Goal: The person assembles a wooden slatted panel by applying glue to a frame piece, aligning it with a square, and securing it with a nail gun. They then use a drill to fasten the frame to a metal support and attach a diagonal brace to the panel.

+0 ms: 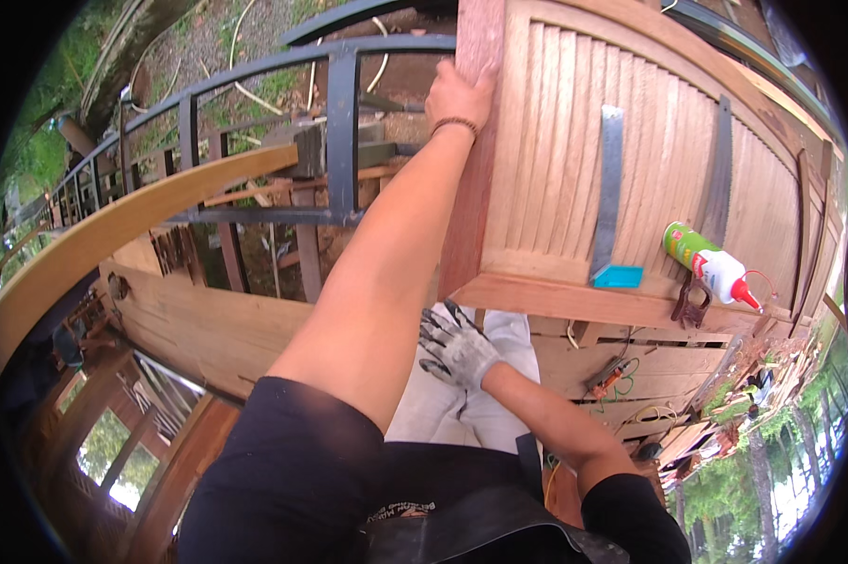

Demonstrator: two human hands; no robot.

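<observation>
The slatted wood panel is set in front, and its smooth, reddish side is gripped by the left hand, with the fingers curled at the edge. The right hand, in a gray glove, is seen near the panel's bottom corner, fingers loosely spread, nothing held. On the panel are laid a flat metal square with a blue handle and a green-and-white bottle with a printed label and red pointed tip.
</observation>
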